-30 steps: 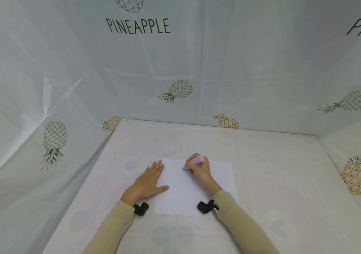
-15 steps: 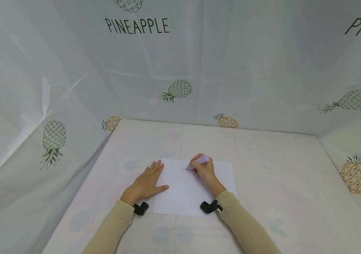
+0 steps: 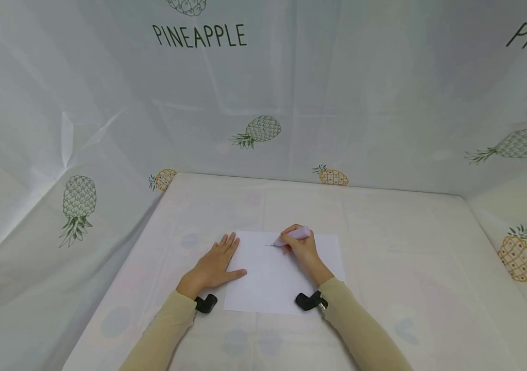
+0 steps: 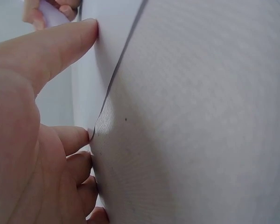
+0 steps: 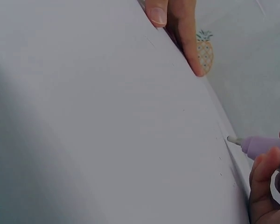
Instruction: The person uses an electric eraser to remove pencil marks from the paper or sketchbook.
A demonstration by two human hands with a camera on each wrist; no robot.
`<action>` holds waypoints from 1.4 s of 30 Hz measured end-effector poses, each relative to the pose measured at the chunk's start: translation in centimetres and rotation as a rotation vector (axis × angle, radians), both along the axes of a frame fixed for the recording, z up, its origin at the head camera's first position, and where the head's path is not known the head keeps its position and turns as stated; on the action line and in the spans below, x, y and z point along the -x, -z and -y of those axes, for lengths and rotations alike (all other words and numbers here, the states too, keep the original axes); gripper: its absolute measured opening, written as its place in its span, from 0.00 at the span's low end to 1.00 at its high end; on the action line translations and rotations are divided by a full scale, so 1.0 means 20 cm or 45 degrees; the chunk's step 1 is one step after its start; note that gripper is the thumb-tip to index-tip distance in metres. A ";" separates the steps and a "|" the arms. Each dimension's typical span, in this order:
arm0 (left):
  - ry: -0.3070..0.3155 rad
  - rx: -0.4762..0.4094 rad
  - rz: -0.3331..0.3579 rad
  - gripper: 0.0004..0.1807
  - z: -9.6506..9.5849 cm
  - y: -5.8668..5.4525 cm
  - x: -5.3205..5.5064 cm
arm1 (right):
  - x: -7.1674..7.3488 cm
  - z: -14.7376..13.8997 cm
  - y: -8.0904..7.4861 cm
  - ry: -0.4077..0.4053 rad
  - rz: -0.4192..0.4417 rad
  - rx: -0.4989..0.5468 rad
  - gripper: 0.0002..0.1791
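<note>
A white sheet of paper lies on the table. My left hand rests on the sheet's left edge with fingers and thumb spread. In the left wrist view, its thumb and index fingertip touch the paper, while the other fingers reach over the edge. My right hand grips a thick lilac marker between thumb and fingers, tilted up to the right. The marker's grey tip is right at the upper part of the paper. A short, faint dark line runs left from the tip.
A pale cloth with faint coloured spots covers the table. Pineapple-printed sheeting hangs behind it and at both sides. Each wrist carries a black camera mount.
My right hand has moved a little to the right with the marker, and a short line now shows behind its tip. My left hand has stayed in place.
</note>
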State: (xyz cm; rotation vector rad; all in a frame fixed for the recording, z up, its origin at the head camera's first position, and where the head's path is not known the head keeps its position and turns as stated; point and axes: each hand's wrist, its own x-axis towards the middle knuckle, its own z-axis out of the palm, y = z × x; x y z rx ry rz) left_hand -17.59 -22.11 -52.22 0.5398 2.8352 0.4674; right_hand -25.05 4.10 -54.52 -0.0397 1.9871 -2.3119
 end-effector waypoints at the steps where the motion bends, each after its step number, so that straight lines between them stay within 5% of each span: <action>1: 0.000 0.000 -0.001 0.53 0.00 0.00 0.00 | 0.00 0.00 0.00 -0.008 0.002 0.001 0.03; 22: -0.010 0.001 0.008 0.53 -0.01 0.00 -0.01 | 0.00 0.01 0.00 -0.029 -0.029 0.004 0.03; 42: -0.002 -0.008 0.006 0.53 0.00 0.00 0.00 | 0.00 0.01 -0.03 -0.069 0.053 0.030 0.09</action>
